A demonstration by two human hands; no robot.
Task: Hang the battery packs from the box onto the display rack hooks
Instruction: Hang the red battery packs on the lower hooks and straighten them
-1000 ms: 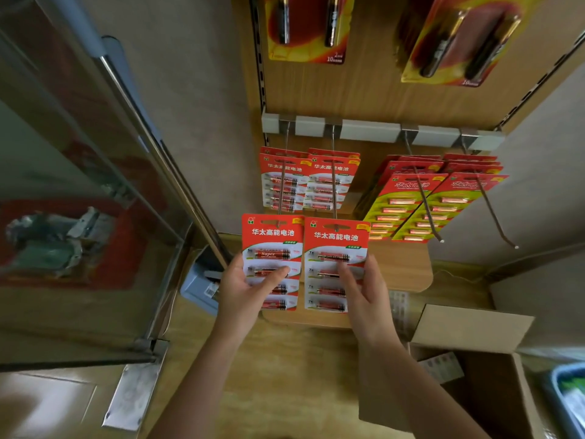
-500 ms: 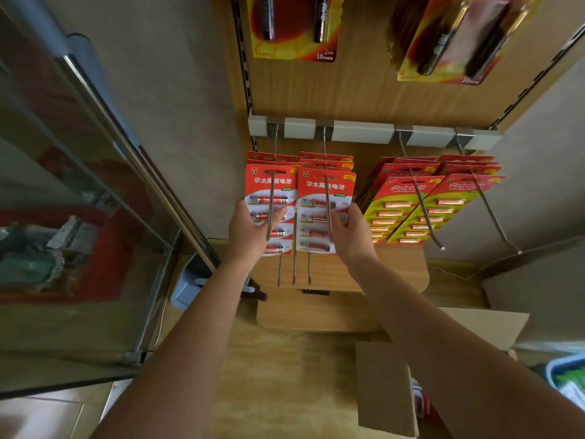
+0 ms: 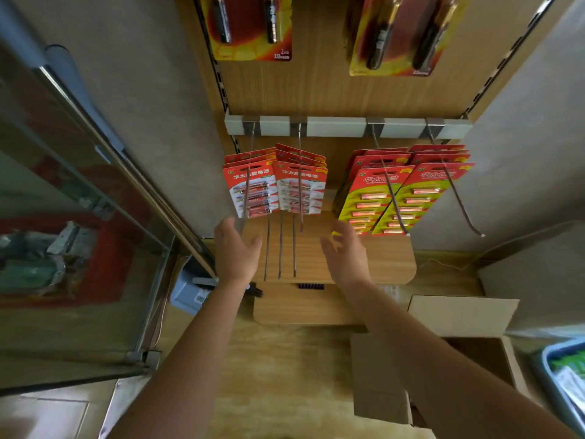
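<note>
Both hands are empty. The left hand [image 3: 238, 248] is spread wide with the palm toward the rack, and the right hand [image 3: 345, 251] is open with its fingers loosely curled. Neither touches anything; both hang just below the bottom edges of the red battery packs.

Just above the left hand, one stack of red battery packs [image 3: 251, 188] hangs on a hook [image 3: 245, 191], and beside it, above the gap between the hands, a second red stack [image 3: 300, 190] hangs on its own hook [image 3: 300, 185]. The front pack of each stack sits partway along the rod, with bare rod showing below it. Up and to the right of the right hand hang green-and-yellow packs [image 3: 376, 198] in two stacks. The hook [image 3: 459, 198] through the right one has a long bare length reaching well beyond its packs.

Judging by this, the step in hand is the release: a pair of packs looks hung, and the hands are free.

The cardboard box [image 3: 456, 315] lies below and to the right of the right hand, by that forearm, with its flaps open; what remains inside cannot be seen. The next move likely calls for reaching down and right into the box, taking up more packs, then lining each pack's slot up with a hook tip.
</note>
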